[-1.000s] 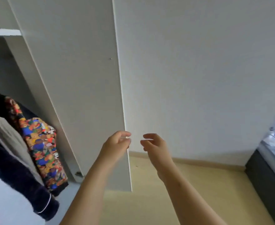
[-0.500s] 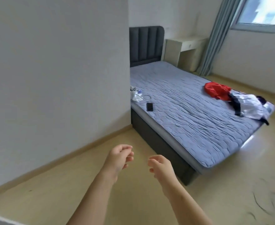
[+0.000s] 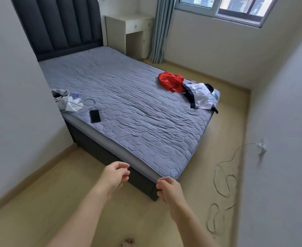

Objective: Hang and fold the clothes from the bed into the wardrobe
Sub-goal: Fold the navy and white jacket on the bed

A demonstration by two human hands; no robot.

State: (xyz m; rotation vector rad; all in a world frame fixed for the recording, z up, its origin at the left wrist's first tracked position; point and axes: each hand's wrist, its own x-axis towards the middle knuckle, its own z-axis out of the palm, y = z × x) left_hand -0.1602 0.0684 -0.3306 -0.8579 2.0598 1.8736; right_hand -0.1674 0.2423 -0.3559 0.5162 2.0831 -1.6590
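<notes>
Clothes [image 3: 171,82] sit on the bed [image 3: 128,107], far beyond the loosely curled, empty fingers [image 3: 125,177].

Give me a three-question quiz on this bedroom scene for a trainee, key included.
1. True or false: the left hand holds a garment.
2. The red garment lies: A) beside the white garment on the bed; B) in a basket; C) on a chair.
3. What thin thing lies looped on the floor near the right wall?
Key: 1 false; 2 A; 3 a cable.
</notes>
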